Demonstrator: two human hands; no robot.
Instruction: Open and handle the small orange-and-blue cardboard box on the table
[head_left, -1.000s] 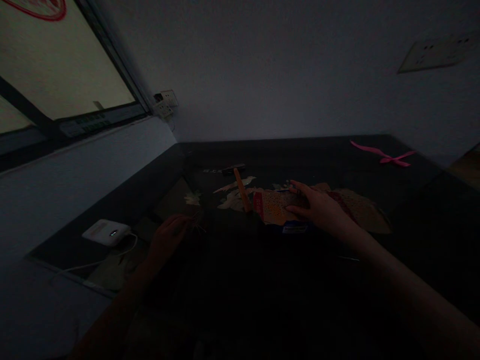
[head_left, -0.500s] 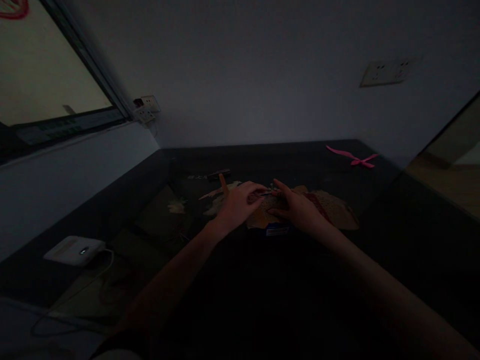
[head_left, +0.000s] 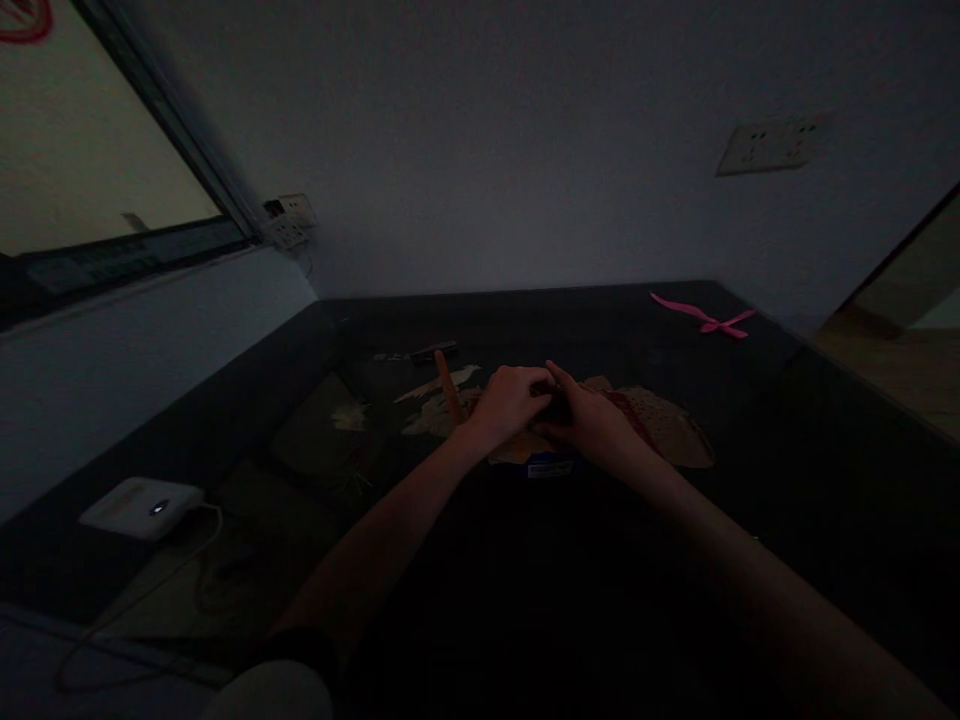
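Note:
The picture is very dark. My left hand (head_left: 510, 402) and my right hand (head_left: 592, 420) meet over a brown, speckled flat piece (head_left: 671, 425), perhaps cardboard or paper, with a dark red strip (head_left: 628, 412) across it. The fingers of both hands are bent together and their tips touch or nearly touch. What lies between them is hidden. An orange-brown stick (head_left: 448, 385) rises just left of my left hand. Under the hands, a blue object with a white label (head_left: 551, 468) shows at the near edge of the brown piece.
Pale scraps (head_left: 427, 415) lie to the left. Behind them is a dark narrow object (head_left: 433, 353). A pink ribbon (head_left: 716, 325) lies at the back right of the dark table (head_left: 480, 320). A white power bank (head_left: 142, 505) with a cable sits at the left.
My left hand has moved right, up against my right hand, and its fingers have closed in. More of the stick and the pale scraps now shows.

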